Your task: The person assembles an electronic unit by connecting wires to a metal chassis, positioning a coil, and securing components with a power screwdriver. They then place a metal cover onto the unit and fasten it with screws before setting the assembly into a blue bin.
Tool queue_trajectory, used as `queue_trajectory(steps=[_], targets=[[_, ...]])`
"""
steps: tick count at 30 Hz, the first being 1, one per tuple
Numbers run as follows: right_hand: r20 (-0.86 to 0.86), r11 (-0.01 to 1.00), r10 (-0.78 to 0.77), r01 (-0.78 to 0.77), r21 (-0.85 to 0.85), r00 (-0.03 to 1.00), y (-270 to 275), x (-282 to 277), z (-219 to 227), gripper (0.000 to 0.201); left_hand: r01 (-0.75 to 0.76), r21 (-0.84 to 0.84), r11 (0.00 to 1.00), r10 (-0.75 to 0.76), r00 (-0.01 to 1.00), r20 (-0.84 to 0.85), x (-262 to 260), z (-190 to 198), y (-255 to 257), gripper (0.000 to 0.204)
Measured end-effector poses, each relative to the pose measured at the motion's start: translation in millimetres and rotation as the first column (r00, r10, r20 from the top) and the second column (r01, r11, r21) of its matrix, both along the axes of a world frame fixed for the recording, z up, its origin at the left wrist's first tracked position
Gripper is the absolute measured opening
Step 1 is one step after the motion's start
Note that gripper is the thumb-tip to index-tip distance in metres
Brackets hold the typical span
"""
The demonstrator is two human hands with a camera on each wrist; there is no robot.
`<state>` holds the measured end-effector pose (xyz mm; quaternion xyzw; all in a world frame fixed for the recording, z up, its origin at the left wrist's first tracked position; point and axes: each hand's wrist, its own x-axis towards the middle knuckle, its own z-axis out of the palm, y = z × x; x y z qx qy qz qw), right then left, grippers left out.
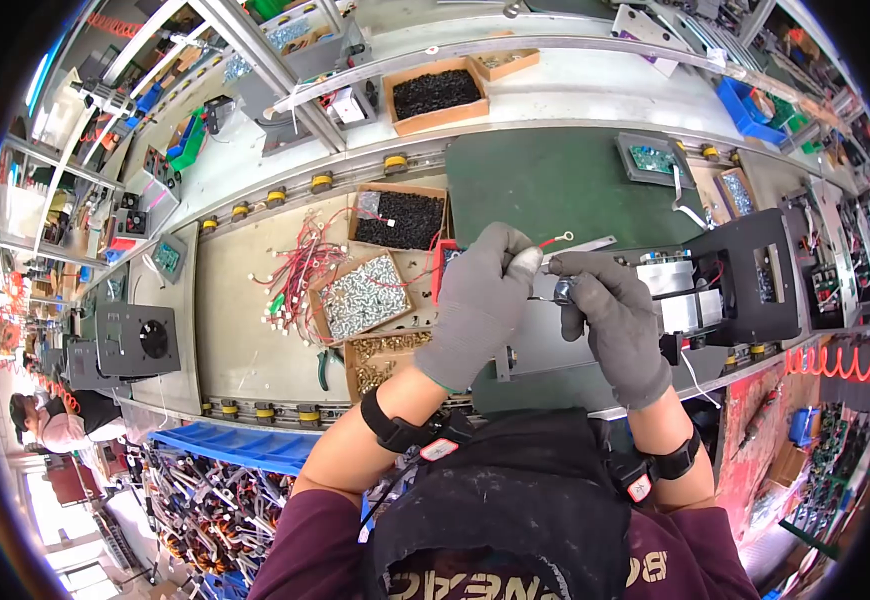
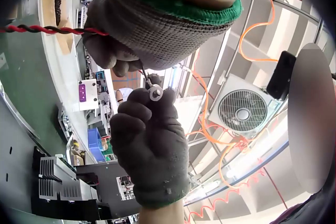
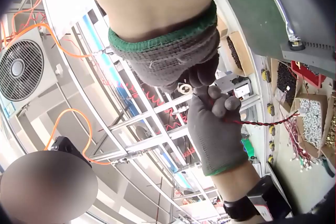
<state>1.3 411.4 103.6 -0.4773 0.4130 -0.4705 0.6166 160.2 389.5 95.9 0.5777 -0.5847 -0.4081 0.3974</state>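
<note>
In the head view my gloved left hand [image 1: 483, 305] grips a red and black twisted wire [image 2: 47, 29], clearest in the left wrist view. A ring terminal [image 1: 568, 236] on a red lead sticks up past its fingertips. Close beside it, my gloved right hand [image 1: 617, 318] has its fingers curled and pinches a small round metal piece [image 2: 156, 92]. A thin metal end reaches from the left fingers to that piece; whether they are joined I cannot tell. The right wrist view shows a pale ring [image 3: 184, 88] between both hands' fingertips.
Boxes of silver screws [image 1: 363, 296], black parts [image 1: 400, 218] and brass parts [image 1: 373, 372] lie left of my hands, beside a bundle of red wires [image 1: 305, 265]. A black housing with metal heat sinks [image 1: 745, 280] stands right. Green-handled pliers [image 1: 323, 370] lie near the front rail.
</note>
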Motion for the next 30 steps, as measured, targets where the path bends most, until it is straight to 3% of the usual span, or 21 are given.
queue_trajectory(steps=[2,4,6,12,17,19,22,30], targets=[[-0.014,0.999,0.033,-0.033,0.021,0.999,-1,5,1,0.032,-0.021,-0.001,1.0,0.021,0.999,-0.038,2,-10,-3,0.013],[-0.123,0.996,0.048,-0.056,-0.067,0.991,0,11,1,0.031,-0.047,0.001,0.999,0.047,0.996,-0.076,6,-12,-6,0.013],[-0.145,0.995,0.044,-0.057,-0.082,0.988,0,18,-2,0.03,-0.076,0.203,0.976,0.119,0.971,-0.209,10,-6,-8,0.013],[-0.131,0.993,0.081,-0.092,-0.077,0.988,0,32,-3,0.027,-0.158,0.366,0.917,0.261,0.932,-0.252,23,-16,-17,0.013],[-0.142,0.997,0.041,-0.032,0.065,0.989,-9,33,-4,0.027,-0.181,0.33,0.926,0.273,0.927,-0.257,22,-26,-17,0.014],[-0.098,0.985,-0.078,0.092,0.147,0.992,-16,29,-5,0.029,-0.181,0.335,0.925,0.267,0.936,-0.23,20,-20,-16,0.014],[-0.139,0.985,-0.133,0.146,0.09,0.981,-23,26,-4,0.03,-0.175,0.354,0.919,0.264,0.939,-0.221,18,-17,-14,0.015],[-0.179,1.0,-0.018,0.021,0.015,0.984,-19,34,-7,0.033,-0.211,0.23,0.95,0.265,0.934,-0.238,13,-33,-16,0.014]])
